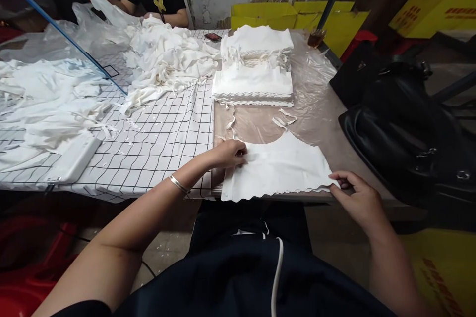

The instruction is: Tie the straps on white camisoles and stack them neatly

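Stack: folded white fabric pieces (253, 81), far centre.
Workpiece: flat white scalloped-edge fabric panel (277, 168), near table edge.
Left hand (230, 152): fingers pressed together on panel's left edge.
Right hand (359, 198): pinching right corner.
Risk: uneven pull likely skews panel, drags it off edge.

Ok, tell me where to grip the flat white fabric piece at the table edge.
Pinch the white fabric piece at its two side edges, coming in from left and right, about where the left hand and right hand sit: it lies flat and wide.
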A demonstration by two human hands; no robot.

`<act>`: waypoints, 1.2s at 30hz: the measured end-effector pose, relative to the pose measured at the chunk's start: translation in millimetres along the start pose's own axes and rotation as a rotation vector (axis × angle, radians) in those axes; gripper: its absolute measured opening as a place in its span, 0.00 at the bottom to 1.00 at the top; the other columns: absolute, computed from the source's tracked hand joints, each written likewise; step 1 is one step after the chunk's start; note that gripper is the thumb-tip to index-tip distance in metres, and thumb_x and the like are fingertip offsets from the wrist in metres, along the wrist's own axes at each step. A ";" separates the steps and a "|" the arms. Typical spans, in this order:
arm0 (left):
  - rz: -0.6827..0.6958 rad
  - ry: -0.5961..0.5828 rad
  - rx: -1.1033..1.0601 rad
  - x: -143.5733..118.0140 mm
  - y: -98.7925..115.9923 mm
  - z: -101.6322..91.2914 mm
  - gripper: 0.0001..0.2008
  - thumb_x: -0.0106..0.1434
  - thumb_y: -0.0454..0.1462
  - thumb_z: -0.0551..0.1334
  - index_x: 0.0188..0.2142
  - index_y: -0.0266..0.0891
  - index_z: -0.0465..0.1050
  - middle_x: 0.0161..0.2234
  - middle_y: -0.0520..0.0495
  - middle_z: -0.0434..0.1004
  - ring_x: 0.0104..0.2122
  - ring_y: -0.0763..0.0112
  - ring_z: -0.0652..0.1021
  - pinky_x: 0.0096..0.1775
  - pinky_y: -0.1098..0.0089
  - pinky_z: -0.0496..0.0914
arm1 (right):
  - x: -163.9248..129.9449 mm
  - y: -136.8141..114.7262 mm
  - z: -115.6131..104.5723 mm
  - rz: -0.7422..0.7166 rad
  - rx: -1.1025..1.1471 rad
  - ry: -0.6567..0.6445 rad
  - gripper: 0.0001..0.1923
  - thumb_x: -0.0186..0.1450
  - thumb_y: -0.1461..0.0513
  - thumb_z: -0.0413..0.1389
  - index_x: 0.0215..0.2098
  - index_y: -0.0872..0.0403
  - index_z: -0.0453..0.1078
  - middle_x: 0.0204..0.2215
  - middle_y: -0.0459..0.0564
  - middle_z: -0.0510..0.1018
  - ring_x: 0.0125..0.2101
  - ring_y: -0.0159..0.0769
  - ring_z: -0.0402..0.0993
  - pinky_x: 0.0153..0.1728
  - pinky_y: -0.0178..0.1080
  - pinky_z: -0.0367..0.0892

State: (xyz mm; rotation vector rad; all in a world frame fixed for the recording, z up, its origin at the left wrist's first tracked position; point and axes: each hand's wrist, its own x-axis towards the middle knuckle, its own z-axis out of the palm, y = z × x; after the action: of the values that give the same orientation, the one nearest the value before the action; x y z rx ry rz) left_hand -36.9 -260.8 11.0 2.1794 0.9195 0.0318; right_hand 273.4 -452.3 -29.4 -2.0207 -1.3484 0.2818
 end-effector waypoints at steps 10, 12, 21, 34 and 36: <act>-0.137 -0.187 -0.139 -12.3 -11.1 -45.4 0.15 0.57 0.48 0.65 0.32 0.38 0.70 0.27 0.51 0.68 0.28 0.73 0.69 0.30 0.71 0.62 | 3.6 6.8 7.8 -0.150 -0.035 0.009 0.09 0.51 0.59 0.51 0.28 0.48 0.72 0.24 0.47 0.73 0.27 0.39 0.69 0.34 0.43 0.64; -0.222 -0.188 0.030 -15.2 -10.6 -52.8 0.14 0.57 0.47 0.65 0.31 0.38 0.71 0.28 0.50 0.70 0.28 0.72 0.69 0.30 0.71 0.61 | 4.6 7.8 9.5 -0.174 -0.028 0.023 0.09 0.51 0.59 0.51 0.28 0.48 0.72 0.23 0.46 0.73 0.25 0.38 0.68 0.33 0.43 0.64; 0.122 0.437 0.455 -77.8 2.6 32.7 0.14 0.63 0.47 0.61 0.36 0.38 0.68 0.37 0.45 0.73 0.37 0.64 0.71 0.39 0.65 0.64 | 1.9 -1.5 18.5 -0.147 -0.039 0.120 0.06 0.51 0.60 0.53 0.27 0.50 0.70 0.21 0.45 0.71 0.24 0.37 0.67 0.34 0.42 0.62; 0.345 0.519 0.531 -105.7 -29.7 67.2 0.09 0.60 0.33 0.57 0.40 0.39 0.70 0.43 0.41 0.77 0.44 0.59 0.74 0.46 0.59 0.65 | -7.5 -4.7 2.3 -0.059 -0.083 -0.010 0.08 0.52 0.62 0.54 0.30 0.50 0.72 0.29 0.48 0.76 0.35 0.41 0.73 0.41 0.44 0.67; 0.314 0.396 0.557 -109.4 -27.8 68.2 0.18 0.59 0.33 0.57 0.50 0.38 0.69 0.51 0.39 0.75 0.51 0.57 0.72 0.51 0.56 0.64 | -10.2 -5.7 -13.3 -0.101 -0.074 -0.196 0.11 0.54 0.59 0.58 0.36 0.48 0.74 0.37 0.50 0.77 0.41 0.44 0.74 0.46 0.46 0.68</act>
State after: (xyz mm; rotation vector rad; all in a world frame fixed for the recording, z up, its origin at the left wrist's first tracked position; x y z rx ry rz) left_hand -114.7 -359.6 -28.4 2.8925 0.8544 0.4163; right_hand 271.7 -465.5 -17.7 -2.0192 -1.5977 0.3986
